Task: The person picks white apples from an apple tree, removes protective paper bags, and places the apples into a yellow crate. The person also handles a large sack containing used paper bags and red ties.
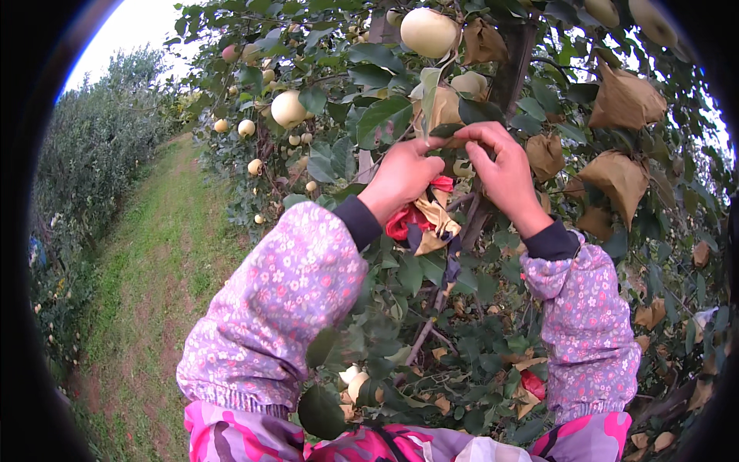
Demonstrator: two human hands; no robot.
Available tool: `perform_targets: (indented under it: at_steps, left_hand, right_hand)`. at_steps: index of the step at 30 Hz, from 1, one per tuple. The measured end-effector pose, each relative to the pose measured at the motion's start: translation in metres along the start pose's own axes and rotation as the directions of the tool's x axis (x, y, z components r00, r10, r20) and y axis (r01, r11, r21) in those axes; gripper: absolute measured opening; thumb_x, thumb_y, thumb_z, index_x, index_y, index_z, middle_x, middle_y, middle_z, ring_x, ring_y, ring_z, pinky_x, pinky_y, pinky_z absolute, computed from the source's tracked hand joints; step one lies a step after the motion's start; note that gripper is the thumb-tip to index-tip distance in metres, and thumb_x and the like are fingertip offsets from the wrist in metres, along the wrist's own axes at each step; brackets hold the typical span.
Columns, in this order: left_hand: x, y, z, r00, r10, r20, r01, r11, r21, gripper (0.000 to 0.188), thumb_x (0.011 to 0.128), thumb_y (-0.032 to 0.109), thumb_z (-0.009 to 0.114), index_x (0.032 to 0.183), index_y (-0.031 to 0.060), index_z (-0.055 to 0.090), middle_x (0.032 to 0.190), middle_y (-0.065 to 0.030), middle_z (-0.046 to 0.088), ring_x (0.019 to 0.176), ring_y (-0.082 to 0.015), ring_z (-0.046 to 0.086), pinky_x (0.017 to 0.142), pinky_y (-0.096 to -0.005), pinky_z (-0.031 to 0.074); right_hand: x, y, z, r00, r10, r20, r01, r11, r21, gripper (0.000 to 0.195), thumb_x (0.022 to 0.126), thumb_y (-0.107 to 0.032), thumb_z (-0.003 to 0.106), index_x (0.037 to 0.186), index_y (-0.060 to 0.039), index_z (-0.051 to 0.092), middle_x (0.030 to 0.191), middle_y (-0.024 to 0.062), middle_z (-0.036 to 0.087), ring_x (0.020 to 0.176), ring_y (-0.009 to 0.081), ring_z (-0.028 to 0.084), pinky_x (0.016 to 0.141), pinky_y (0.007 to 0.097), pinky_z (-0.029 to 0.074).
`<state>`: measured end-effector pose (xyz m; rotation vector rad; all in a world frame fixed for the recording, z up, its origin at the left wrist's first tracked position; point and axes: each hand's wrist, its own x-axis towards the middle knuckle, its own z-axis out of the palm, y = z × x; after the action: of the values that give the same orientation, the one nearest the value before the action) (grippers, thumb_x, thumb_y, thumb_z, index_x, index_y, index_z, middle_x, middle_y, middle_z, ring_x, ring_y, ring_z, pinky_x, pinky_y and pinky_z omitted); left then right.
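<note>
My left hand is raised before an apple tree, with a bundle of crumpled fruit-bag paper, tan, red and dark, hanging from its palm. Its index finger reaches right, beneath a tan paper bag among the leaves. My right hand comes in from the other side, fingertips at the same spot below the bag, by a small dark leaf. What its fingers pinch, if anything, is hidden. A pale apple shows beside the bag; a larger bare apple hangs above.
Brown paper bags hang on branches at the right. Pale apples grow at the left. A post stands behind the hands. Fallen apples and a red paper scrap lie lower down. A grassy lane runs along the left.
</note>
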<state>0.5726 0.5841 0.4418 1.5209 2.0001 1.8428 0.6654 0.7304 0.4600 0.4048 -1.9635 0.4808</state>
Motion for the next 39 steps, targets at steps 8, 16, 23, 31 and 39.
perform_targets:
  at_steps: [8,16,23,31,39]
  left_hand:
    - [0.026,-0.010,-0.039,0.945,0.243,-0.219,-0.138,0.903,0.407,0.019,0.076,0.018,0.056,0.078,0.0004,0.063,0.071,-0.0146,0.061,0.068,-0.0287,0.060,0.064,-0.0357,0.047]
    - [0.062,-0.050,-0.066,0.859,0.391,-0.330,-0.109,0.770,0.628,0.029,0.084,0.028,0.054,0.091,0.0035,0.065,0.076,-0.0206,0.062,0.071,-0.0356,0.061,0.066,-0.0388,0.049]
    - [0.120,-0.074,-0.067,0.776,0.546,-0.316,-0.429,0.824,0.370,0.030,0.080,0.018,0.061,0.101,-0.0033,0.060,0.091,-0.0137,0.065,0.078,-0.0235,0.063,0.072,-0.0332,0.049]
    - [0.134,-0.076,-0.052,0.943,0.275,-0.186,-0.325,0.881,-0.344,0.028,0.075,-0.001,0.064,0.103,-0.0034,0.060,0.093,-0.0077,0.064,0.080,-0.0142,0.061,0.070,-0.0264,0.051]
    - [0.134,-0.070,-0.064,0.837,0.449,-0.314,-0.428,0.893,0.137,0.029,0.065,0.004,0.072,0.091,-0.0077,0.064,0.084,-0.0105,0.066,0.072,-0.0148,0.060,0.065,-0.0300,0.049]
  right_hand:
    - [0.064,0.052,0.003,0.998,-0.001,0.061,0.016,0.968,-0.252,0.029,0.079,-0.012,0.054,0.107,-0.0043,0.057,0.101,0.0167,0.057,0.096,0.0348,0.054,0.083,0.0393,0.044]
    - [0.129,0.077,0.035,0.851,0.453,0.266,-0.448,0.890,-0.082,0.039,0.083,-0.030,0.060,0.110,-0.0019,0.061,0.093,0.0056,0.065,0.081,0.0160,0.059,0.072,0.0308,0.047]
    - [0.144,0.060,0.050,0.662,0.532,0.528,-0.709,0.673,0.211,0.032,0.085,-0.014,0.058,0.116,-0.0046,0.055,0.109,0.0048,0.061,0.095,0.0162,0.058,0.084,0.0312,0.047]
    - [0.131,0.076,0.034,0.643,0.514,0.567,-0.754,0.554,0.352,0.028,0.083,-0.003,0.052,0.111,0.0024,0.053,0.106,0.0116,0.060,0.095,0.0224,0.060,0.087,0.0360,0.047]
    - [0.137,0.087,0.037,0.529,0.516,0.673,-0.847,0.368,0.383,0.031,0.084,0.000,0.052,0.116,0.0014,0.052,0.112,0.0141,0.059,0.101,0.0249,0.059,0.092,0.0383,0.047]
